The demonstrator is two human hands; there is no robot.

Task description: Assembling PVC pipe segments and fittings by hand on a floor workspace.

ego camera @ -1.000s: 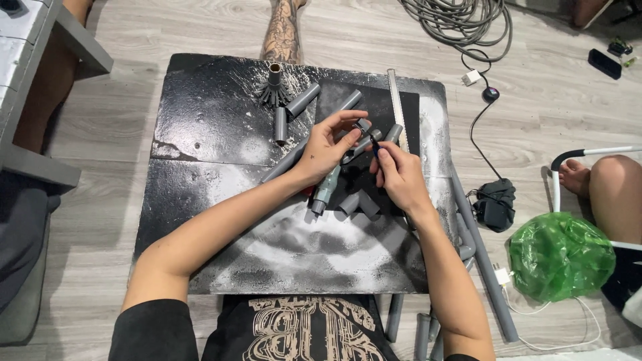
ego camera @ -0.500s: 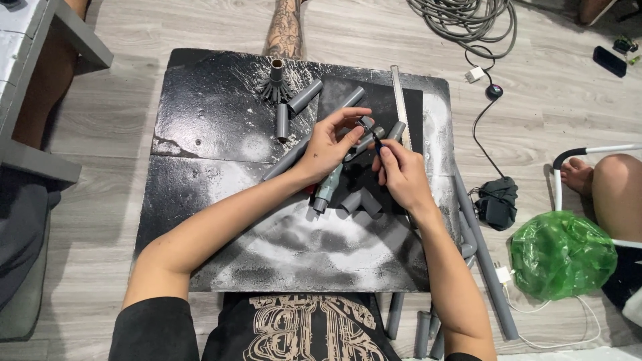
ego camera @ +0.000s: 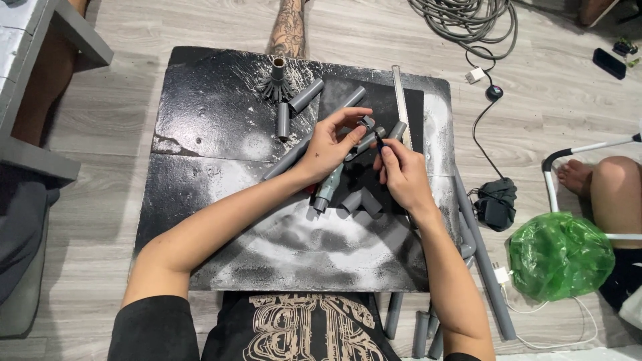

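On the black board (ego camera: 221, 200), the left hand (ego camera: 331, 144) pinches a grey pipe fitting (ego camera: 366, 134); the right hand (ego camera: 401, 174) grips a dark pen (ego camera: 379, 139) against it. Loose pipe pieces (ego camera: 304, 95), a ruler (ego camera: 400, 100) and cables (ego camera: 468, 20) crowd around.

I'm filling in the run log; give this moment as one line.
left hand: holds grey pipe fitting | right hand: holds dark pen at fitting | surface: black board

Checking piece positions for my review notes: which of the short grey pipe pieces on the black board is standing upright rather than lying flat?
The short grey pipe at the board's far edge, standing open end up in a dark ribbed base; the other pieces lie flat.
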